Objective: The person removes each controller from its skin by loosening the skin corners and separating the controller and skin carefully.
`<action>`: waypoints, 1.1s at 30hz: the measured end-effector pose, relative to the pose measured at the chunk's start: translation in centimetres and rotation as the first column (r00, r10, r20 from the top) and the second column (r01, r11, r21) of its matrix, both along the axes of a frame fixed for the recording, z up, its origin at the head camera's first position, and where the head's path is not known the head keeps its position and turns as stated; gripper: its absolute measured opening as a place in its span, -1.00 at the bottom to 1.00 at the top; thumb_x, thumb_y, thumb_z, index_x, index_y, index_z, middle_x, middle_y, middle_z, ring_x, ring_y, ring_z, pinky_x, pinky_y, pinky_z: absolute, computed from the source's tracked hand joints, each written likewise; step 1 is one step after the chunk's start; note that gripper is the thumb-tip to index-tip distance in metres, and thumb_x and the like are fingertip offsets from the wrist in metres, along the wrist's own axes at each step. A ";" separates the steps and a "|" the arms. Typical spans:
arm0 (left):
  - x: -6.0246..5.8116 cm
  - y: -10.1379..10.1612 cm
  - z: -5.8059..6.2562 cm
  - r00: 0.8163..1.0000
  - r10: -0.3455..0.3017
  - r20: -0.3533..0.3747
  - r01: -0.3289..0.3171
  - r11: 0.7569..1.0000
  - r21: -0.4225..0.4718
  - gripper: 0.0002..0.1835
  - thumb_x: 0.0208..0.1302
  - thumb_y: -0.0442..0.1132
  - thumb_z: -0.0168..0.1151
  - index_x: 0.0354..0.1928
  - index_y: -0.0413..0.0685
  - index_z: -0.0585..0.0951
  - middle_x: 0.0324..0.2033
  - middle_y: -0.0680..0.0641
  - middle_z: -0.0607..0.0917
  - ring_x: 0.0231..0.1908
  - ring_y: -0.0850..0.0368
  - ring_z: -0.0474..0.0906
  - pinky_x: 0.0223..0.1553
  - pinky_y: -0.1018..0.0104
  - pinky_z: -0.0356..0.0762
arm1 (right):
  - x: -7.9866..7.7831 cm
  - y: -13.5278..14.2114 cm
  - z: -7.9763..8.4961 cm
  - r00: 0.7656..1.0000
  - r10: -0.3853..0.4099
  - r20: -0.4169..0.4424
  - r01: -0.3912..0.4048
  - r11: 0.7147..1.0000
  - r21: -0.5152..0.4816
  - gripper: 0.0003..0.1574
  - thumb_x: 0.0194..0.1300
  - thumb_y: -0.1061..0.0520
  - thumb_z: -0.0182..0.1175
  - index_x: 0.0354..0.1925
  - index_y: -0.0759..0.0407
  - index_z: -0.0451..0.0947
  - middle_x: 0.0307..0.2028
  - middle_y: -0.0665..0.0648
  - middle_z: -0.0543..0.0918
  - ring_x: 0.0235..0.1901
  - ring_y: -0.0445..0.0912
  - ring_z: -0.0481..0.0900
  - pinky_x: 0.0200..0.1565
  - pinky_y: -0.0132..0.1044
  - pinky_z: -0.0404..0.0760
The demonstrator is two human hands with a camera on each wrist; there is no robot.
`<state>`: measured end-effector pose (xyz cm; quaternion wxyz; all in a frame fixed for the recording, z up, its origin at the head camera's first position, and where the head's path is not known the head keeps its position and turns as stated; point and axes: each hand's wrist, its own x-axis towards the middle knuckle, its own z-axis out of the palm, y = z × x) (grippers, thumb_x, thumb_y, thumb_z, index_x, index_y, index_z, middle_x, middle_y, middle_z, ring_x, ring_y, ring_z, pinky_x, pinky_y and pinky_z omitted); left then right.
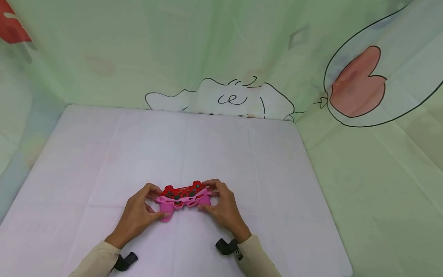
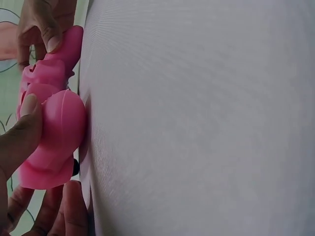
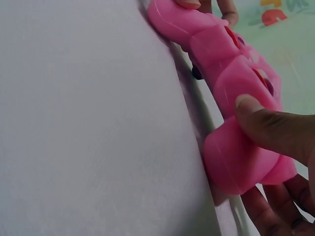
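Observation:
A red game controller [image 1: 182, 191] marked SONY is partly covered by a pink silicone sleeve [image 1: 167, 209], low in the middle of the head view. The sleeve covers both handles and the near edge, while the red far part of the face is bare. My left hand [image 1: 136, 212] grips the left end, its thumb [image 2: 27, 123] pressing the pink handle and its fingers behind. Around the right end curls my right hand [image 1: 226, 207], with the thumb [image 3: 263, 123] on the pink side. In both wrist views the sleeve hides most of the controller.
A white-covered table [image 1: 166, 146] stretches out beyond and around the hands. Green printed cloth [image 1: 173, 46] hangs along the back and sides. A black camera mount [image 1: 226, 246] sits at the right wrist, and another black mount [image 1: 126, 261] at the left.

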<state>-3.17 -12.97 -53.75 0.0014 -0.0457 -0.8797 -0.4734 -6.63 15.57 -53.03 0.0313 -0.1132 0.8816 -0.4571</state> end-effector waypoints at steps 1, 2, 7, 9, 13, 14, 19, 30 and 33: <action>0.0 0.0 0.0 1.000 0.006 0.001 -0.006 1.000 -0.004 -0.27 -0.14 -0.16 0.81 0.09 0.13 0.56 -0.09 0.07 0.75 -0.35 0.21 0.62 -0.33 0.41 0.65 | 0.0 0.1 -0.1 1.000 -0.006 0.007 0.006 1.000 -0.012 -0.13 -0.02 0.22 0.72 0.22 -0.13 0.57 0.13 -0.08 0.67 0.08 -0.12 0.66 0.11 -0.17 0.74; 0.0 0.0 -0.1 1.000 0.012 0.000 -0.012 1.000 -0.009 -0.28 -0.14 -0.16 0.82 0.07 0.13 0.57 -0.13 0.09 0.75 -0.34 0.22 0.61 -0.33 0.41 0.64 | -0.1 0.2 -0.2 1.000 -0.015 0.016 0.015 1.000 -0.025 -0.13 -0.03 0.22 0.72 0.21 -0.15 0.59 0.11 -0.09 0.68 0.04 -0.12 0.68 0.07 -0.18 0.75; -0.2 0.0 -0.2 0.999 0.026 -0.020 -0.027 0.999 -0.026 -0.35 -0.17 -0.13 0.83 -0.04 0.19 0.60 -0.31 0.13 0.71 -0.35 0.24 0.58 -0.33 0.41 0.59 | -0.2 0.6 -0.7 0.999 -0.033 0.010 0.034 0.997 -0.073 -0.23 -0.08 0.17 0.75 0.09 -0.13 0.64 0.03 -0.10 0.72 -0.04 -0.14 0.70 0.00 -0.24 0.77; -0.4 -0.1 -0.3 0.999 0.023 -0.027 -0.023 0.999 -0.023 -0.38 -0.17 -0.13 0.83 -0.07 0.21 0.61 -0.37 0.13 0.69 -0.40 0.25 0.55 -0.34 0.40 0.56 | -0.3 0.7 -0.7 0.999 -0.040 0.012 0.040 0.997 -0.073 -0.25 -0.09 0.15 0.76 0.07 -0.12 0.64 0.01 -0.11 0.73 -0.04 -0.14 0.69 -0.01 -0.26 0.77; -0.8 -0.3 -0.3 0.999 0.013 -0.032 -0.013 1.000 -0.014 -0.42 -0.18 -0.13 0.83 -0.13 0.24 0.62 -0.46 0.12 0.66 -0.48 0.28 0.51 -0.39 0.39 0.51 | -0.5 0.9 -0.8 0.998 -0.055 0.041 0.058 0.995 -0.078 -0.26 -0.11 0.09 0.78 0.02 -0.12 0.62 -0.04 -0.11 0.73 -0.05 -0.14 0.69 0.00 -0.29 0.75; -0.9 -0.3 -0.3 0.999 0.010 -0.031 -0.010 1.000 -0.011 -0.42 -0.18 -0.13 0.83 -0.14 0.24 0.62 -0.48 0.12 0.65 -0.49 0.29 0.51 -0.39 0.39 0.50 | -0.6 1.0 -0.9 0.997 -0.054 0.049 0.058 0.995 -0.082 -0.26 -0.11 0.09 0.78 0.01 -0.11 0.61 -0.05 -0.10 0.73 -0.05 -0.13 0.68 0.01 -0.29 0.75; -1.2 -0.6 -0.3 1.000 -0.012 -0.028 0.012 1.000 0.006 -0.45 -0.18 -0.12 0.83 -0.18 0.25 0.62 -0.52 0.10 0.64 -0.51 0.31 0.51 -0.38 0.40 0.47 | -1.2 1.3 -1.1 0.996 -0.034 0.080 0.043 0.993 -0.107 -0.29 -0.14 0.09 0.79 -0.06 -0.08 0.59 -0.12 -0.06 0.70 -0.10 -0.11 0.66 0.01 -0.28 0.75; -1.4 -0.7 -0.5 0.996 -0.042 -0.081 0.041 0.999 -0.015 -0.54 -0.20 -0.06 0.83 -0.33 0.25 0.66 -0.57 0.17 0.57 -0.52 0.35 0.45 -0.43 0.43 0.44 | -2.0 1.5 -1.4 0.996 0.015 0.082 -0.004 0.991 -0.131 -0.42 -0.13 0.12 0.78 -0.24 0.01 0.59 -0.25 -0.01 0.69 -0.21 -0.14 0.67 -0.06 -0.34 0.74; -1.4 -0.8 -0.4 0.994 -0.048 -0.096 0.045 0.998 -0.035 -0.56 -0.19 -0.05 0.82 -0.35 0.25 0.66 -0.59 0.21 0.55 -0.54 0.37 0.43 -0.46 0.43 0.43 | -2.1 1.6 -1.5 0.997 0.027 0.075 -0.016 0.990 -0.140 -0.46 -0.12 0.11 0.78 -0.30 0.05 0.59 -0.31 0.00 0.68 -0.26 -0.16 0.67 -0.10 -0.33 0.74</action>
